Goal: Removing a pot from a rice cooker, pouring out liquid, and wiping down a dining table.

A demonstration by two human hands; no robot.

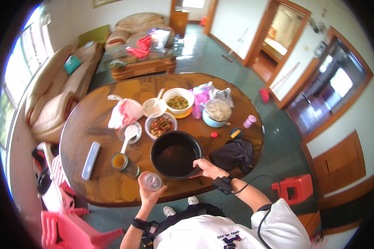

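In the head view, my left hand (149, 196) is closed around a clear bottle or glass (152, 181), seen from above over the table's near edge. Thumb and fingers of my right hand (207, 169) grip the near right rim of a large black pot (176, 154). The pot's inside is dark, with a small reddish patch at its bottom. Left of the pot, a glass jar (132, 170) with an orange-brown top stands close to my left hand. A white rice paddle (126, 140) lies across a small round container (136, 133) beyond that jar.
Food-filled bowls (161, 125) (178, 100), a white plastic bag (125, 112), a blue pot (216, 113) and a dark cloth (233, 154) share the oval wooden table (187, 193). A blue-and-white case (91, 160) lies left. Red plastic stools (293, 188) (74, 230) flank me.
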